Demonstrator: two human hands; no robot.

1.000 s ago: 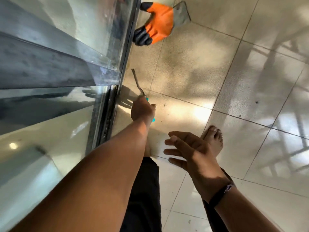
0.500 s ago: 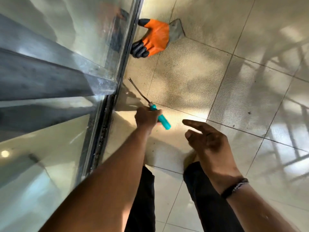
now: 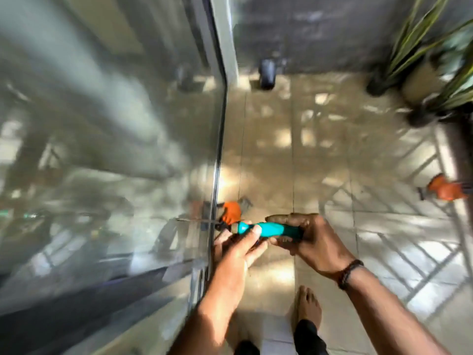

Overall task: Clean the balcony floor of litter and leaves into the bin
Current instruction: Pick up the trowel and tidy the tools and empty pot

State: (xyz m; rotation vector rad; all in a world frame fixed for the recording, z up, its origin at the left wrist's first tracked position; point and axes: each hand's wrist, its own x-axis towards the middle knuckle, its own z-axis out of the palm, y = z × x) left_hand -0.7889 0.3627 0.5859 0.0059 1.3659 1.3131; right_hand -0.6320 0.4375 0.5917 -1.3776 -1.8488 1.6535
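Sunlit balcony tiles (image 3: 268,160) ran along a glass door (image 3: 107,139) on the left, crossed by railing shadows, with potted plants (image 3: 430,80) in the far right corner and a small dark thing, too blurred to name, against the far wall.

Both hands met at waist height over the tiles, just beside the door's edge. The right hand (image 3: 313,242) was curled round the butt of a tool (image 3: 266,229) with a teal handle; the left hand (image 3: 236,248) pinched the same handle near its metal collar, thumb lying on top. That two-handed hold looked like a handover or a regrip rather than work on the floor, since the tool was up in the air and touching nothing.

Its long axis lay nearly level and crosswise to the person. The handle end sat to the right, and the thin metal shaft (image 3: 197,221) pointed left, its tip showing against the glass. I judged it was turned that way to be ready for the door track (image 3: 202,278), where litter would lodge, though no litter or leaves could be made out through the motion blur.

An orange glove (image 3: 231,212) lay on the tiles by the door, just beyond the hands, and another orange thing (image 3: 444,189) lay well apart at the right edge. No bin was clearly in view. A bare foot (image 3: 308,307) stood on the tiles below the hands.
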